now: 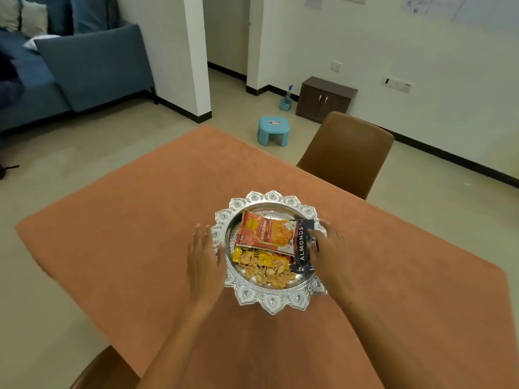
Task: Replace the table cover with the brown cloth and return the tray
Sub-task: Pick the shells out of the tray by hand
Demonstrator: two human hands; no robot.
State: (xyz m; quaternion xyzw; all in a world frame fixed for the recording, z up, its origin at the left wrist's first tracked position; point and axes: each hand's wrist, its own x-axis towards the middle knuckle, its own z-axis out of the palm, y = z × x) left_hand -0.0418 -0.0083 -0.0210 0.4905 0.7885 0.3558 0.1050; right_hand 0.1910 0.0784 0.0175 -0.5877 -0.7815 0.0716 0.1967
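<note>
Brown cloth [140, 234] is spread flat over the whole worktop, reaching every edge in view, and the silver tray [271, 303] sits on it near the middle, a little toward the person's side. Scalloped, embossed rim all the way round. Inside the tray: an orange snack packet [266, 234] on top, a yellow packet [259, 259] peeking out beneath it, a dark packet reading ALMONDS [302, 248] along the right side, and a heap of loose nut shells [269, 275] at the near edge.

Left hand [203, 256] is at the tray's left rim, fingers stretched out and spread, palm down, just beside the rim; whether its grip has the metal I cannot tell, the hand is a bit blurred. Right hand [327, 248] lies on the tray's right side, fingers loosely extended over the rim and the almond packet, not curled round anything that shows.

Further out, a brown chair [348, 153] stands at the worktop's far right side and another chair back [104, 369] shows at the near left corner. Beyond, on the floor, a small blue stool [273, 130], a dark wooden cabinet [325, 99] with a spray bottle [286, 99] beside it, and a blue sofa [84, 68] at far left.
</note>
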